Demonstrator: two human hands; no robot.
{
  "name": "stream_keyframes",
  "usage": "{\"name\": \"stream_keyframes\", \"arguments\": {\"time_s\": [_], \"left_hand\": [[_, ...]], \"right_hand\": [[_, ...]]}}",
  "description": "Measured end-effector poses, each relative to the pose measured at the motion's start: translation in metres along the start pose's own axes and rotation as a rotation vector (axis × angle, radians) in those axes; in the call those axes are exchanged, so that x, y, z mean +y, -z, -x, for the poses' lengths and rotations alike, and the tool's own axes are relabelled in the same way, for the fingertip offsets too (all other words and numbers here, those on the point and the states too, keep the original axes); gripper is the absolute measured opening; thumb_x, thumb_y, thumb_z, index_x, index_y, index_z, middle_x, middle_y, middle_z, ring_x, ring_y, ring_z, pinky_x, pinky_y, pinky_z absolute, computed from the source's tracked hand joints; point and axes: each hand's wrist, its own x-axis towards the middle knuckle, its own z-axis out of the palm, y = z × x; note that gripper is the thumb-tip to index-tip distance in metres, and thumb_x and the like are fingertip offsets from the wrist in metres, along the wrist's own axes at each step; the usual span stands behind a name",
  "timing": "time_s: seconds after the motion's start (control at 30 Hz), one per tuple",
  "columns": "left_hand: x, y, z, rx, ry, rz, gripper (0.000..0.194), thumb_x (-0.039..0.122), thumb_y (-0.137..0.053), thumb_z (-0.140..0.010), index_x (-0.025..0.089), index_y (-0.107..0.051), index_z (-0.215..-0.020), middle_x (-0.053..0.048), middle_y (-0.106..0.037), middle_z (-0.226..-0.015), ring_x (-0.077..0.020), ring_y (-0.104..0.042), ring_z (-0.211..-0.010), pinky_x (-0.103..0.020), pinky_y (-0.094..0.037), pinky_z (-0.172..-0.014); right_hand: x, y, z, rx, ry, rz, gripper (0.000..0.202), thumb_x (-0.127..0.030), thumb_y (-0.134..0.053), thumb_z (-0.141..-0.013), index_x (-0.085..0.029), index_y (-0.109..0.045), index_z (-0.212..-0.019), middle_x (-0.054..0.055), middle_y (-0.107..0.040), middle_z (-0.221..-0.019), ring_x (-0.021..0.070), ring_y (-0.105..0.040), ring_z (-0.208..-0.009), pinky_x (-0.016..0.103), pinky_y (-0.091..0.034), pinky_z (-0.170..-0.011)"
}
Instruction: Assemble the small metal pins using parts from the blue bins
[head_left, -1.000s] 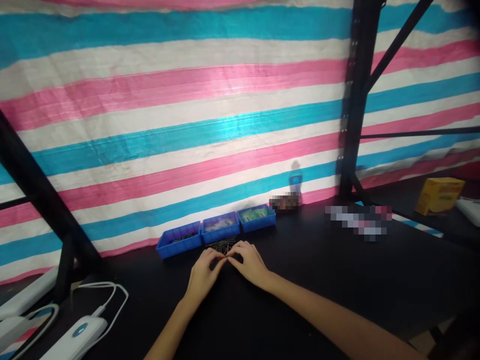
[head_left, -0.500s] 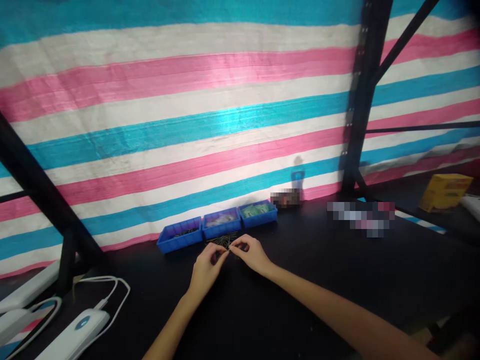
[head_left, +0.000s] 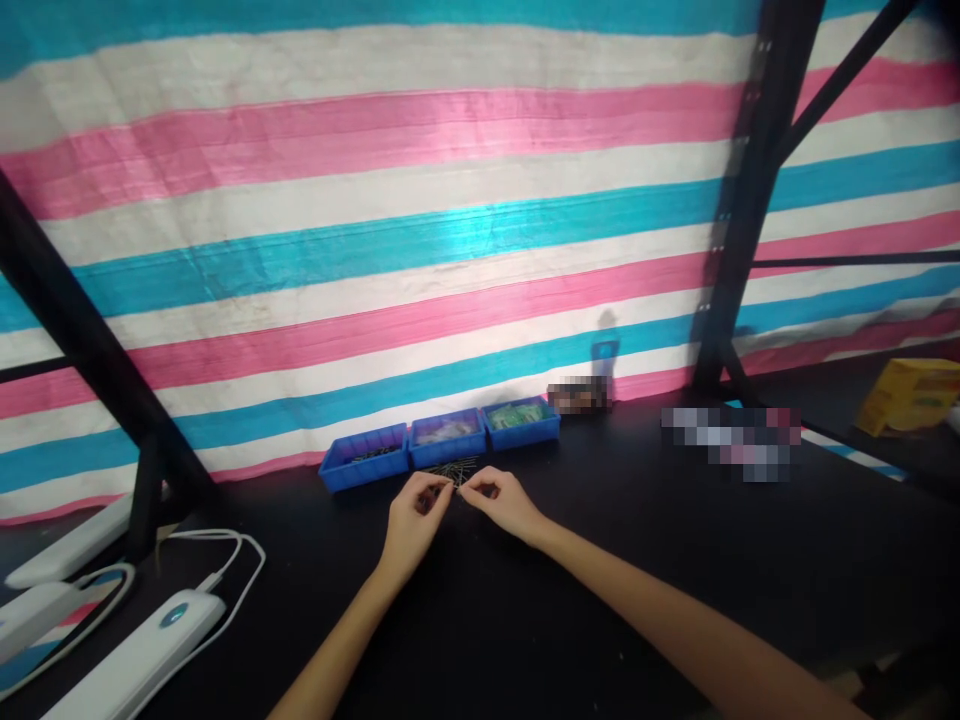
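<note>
A small pile of thin dark pieces (head_left: 459, 468) lies on the tabletop (head_left: 555, 620), just below the frame's centre. At its near side, the left hand (head_left: 410, 512) and the right hand (head_left: 510, 505) are close together, fingertips pinched narrow; I cannot tell whether they hold a piece. Behind the pile, 3 blue trays (head_left: 448, 450) stand in 1 row. A white device (head_left: 142, 655) lies at lower left, a yellow box (head_left: 909, 395) at the right edge.
</note>
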Motion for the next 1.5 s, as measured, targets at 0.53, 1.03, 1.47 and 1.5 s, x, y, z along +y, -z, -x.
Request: {"name": "stream_keyframes", "arguments": {"time_s": [0.53,1.03,1.47,1.5], "left_hand": [[-0.024,0.014,-0.011,0.125,0.37,0.334,0.042,0.043,-0.059,-0.068,0.013,-0.06,-0.097,-0.008,-0.067,-0.082,-0.011,-0.055,-0.05,-0.017,-0.033,-0.036],[-0.046,0.047,-0.025,0.175,0.478,0.645,0.053,0.03,-0.064,-0.069,0.013,-0.051,-0.118,-0.016,-0.055,-0.118,-0.0132,-0.064,-0.062,-0.015,-0.032,-0.034],[-0.044,0.056,-0.021,-0.225,0.085,0.068,0.04,0.042,-0.065,-0.065,0.018,-0.066,-0.097,-0.006,-0.067,-0.089,-0.0161,-0.056,-0.07,-0.024,-0.04,-0.06],[-0.044,0.059,-0.02,-0.337,0.081,0.039,0.037,0.044,-0.066,-0.063,0.018,-0.069,-0.09,-0.004,-0.066,-0.084,-0.0146,-0.055,-0.067,-0.024,-0.039,-0.059]], "right_hand": [[-0.002,0.001,-0.004,0.042,-0.178,-0.193,0.028,-0.041,-0.051,-0.076,-0.017,-0.065,-0.081,0.003,-0.063,-0.078,0.0141,-0.055,-0.067,0.025,-0.044,-0.063],[0.004,0.001,-0.004,-0.001,-0.171,-0.12,0.037,-0.046,-0.045,-0.08,-0.015,-0.065,-0.084,0.003,-0.056,-0.072,0.0114,-0.048,-0.057,0.024,-0.039,-0.056],[0.0,-0.001,-0.003,-0.022,-0.152,-0.065,0.038,-0.046,-0.045,-0.079,-0.014,-0.066,-0.081,0.002,-0.056,-0.065,0.0122,-0.049,-0.057,0.024,-0.038,-0.057],[0.001,-0.001,-0.003,-0.021,-0.147,-0.065,0.038,-0.046,-0.045,-0.079,-0.014,-0.067,-0.081,0.002,-0.056,-0.065,0.0121,-0.049,-0.057,0.024,-0.038,-0.057]]}}
